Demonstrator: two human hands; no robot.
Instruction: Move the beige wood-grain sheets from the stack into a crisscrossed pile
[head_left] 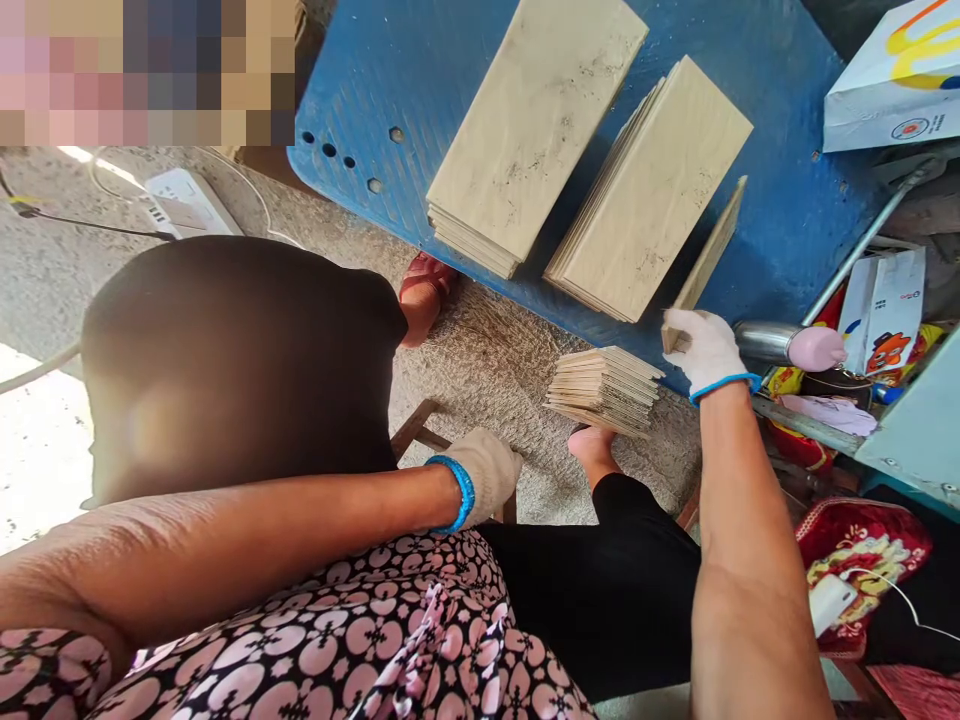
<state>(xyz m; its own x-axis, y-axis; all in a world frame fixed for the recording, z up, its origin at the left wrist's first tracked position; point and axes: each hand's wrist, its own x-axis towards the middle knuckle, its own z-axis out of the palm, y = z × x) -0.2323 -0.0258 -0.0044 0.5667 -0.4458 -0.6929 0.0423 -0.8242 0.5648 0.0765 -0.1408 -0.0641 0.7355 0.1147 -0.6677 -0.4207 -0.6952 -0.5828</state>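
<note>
My right hand (pixel 703 348), in a white knit glove with a blue cuff, is closed on the near end of a thin wooden board (pixel 709 250). That board stands on its edge on the blue table (pixel 360 90). To its left lie a stack of the same boards (pixel 660 190) and a second, larger-looking stack (pixel 536 130). A fanned pile of boards (pixel 604 388) sits lower down, just off the table's near edge. Over my lap, my left hand (pixel 484 475), gloved too, has its fingers curled in; nothing shows in them.
A steel flask with a pink lid (pixel 814 348) lies just right of my right hand. White boxes (pixel 892 100) stand at the right. A dark rounded shape (pixel 240 370) fills the left, near a power strip (pixel 191 200) on the floor. My foot (pixel 424 300) is below the table.
</note>
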